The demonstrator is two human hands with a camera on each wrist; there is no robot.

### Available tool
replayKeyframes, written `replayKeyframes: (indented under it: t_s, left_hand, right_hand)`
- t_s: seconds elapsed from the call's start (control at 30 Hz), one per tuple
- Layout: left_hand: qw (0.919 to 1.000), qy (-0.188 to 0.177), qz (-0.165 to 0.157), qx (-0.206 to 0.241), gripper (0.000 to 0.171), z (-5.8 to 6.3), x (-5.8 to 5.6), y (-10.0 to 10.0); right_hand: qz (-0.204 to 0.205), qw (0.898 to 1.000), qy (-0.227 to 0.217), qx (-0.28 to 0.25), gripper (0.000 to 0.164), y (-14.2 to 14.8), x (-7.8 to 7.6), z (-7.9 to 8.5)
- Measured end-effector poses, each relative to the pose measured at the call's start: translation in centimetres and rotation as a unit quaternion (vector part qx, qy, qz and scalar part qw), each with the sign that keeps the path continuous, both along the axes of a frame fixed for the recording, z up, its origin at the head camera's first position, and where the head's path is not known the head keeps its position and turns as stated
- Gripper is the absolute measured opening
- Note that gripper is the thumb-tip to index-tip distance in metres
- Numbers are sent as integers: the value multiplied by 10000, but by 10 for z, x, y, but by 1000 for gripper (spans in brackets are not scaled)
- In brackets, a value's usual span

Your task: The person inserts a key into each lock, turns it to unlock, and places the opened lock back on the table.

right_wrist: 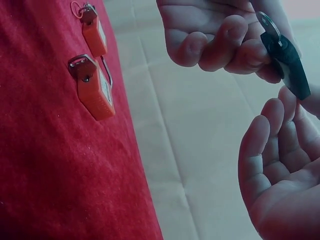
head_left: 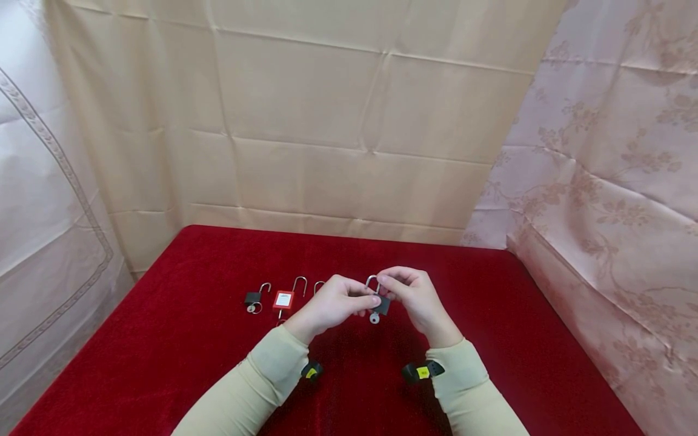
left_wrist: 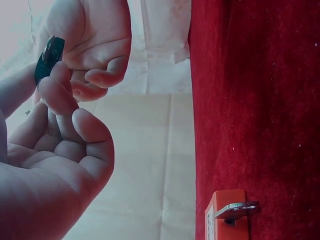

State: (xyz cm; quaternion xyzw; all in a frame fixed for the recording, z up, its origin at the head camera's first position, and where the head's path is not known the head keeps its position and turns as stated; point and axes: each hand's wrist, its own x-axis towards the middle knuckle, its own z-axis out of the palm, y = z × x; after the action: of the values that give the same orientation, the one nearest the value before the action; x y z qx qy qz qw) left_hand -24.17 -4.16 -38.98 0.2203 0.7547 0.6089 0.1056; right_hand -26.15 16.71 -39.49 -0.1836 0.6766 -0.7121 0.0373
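A black padlock (head_left: 384, 304) with a key (head_left: 374, 318) in its underside is held up above the table between both hands. My left hand (head_left: 332, 306) grips the padlock's body between thumb and fingers. At the shackle (head_left: 372, 278), which points upward, the thumb and forefinger of my right hand (head_left: 414, 300) pinch its right side. The left wrist view shows the black body (left_wrist: 50, 57) edge-on at the left fingertips. From the right wrist, the key (right_wrist: 269, 25) stands out from the body; the shackle is hidden there.
On the red cloth (head_left: 163, 339) to the left lie a black padlock (head_left: 252, 298) with its shackle open and a key, and a red padlock (head_left: 283, 300) with its shackle raised. Another red padlock (right_wrist: 95, 95) is mostly behind my left hand in the head view. Curtains (head_left: 327, 121) surround the table.
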Motion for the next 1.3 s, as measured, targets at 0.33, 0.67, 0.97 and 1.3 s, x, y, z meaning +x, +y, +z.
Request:
replayKeyframes:
  t_s: [0.33, 0.67, 0.97, 1.3]
  left_hand:
    - [10000, 48, 67, 42, 14, -1, -2, -1]
    - [9992, 135, 380, -81, 16, 2, -6, -8]
    - [9975, 48, 651, 265, 20, 3, -14, -21]
    - [9934, -74, 1107, 287, 19, 7, -15, -24]
  right_hand:
    - [-31, 10000, -70, 40, 24, 1, 0, 1]
    - [-139, 9997, -166, -133, 18, 9, -2, 4]
    - [-194, 9992, -185, -313, 22, 15, -1, 10]
    - [-198, 9987, -180, -423, 21, 17, -2, 10]
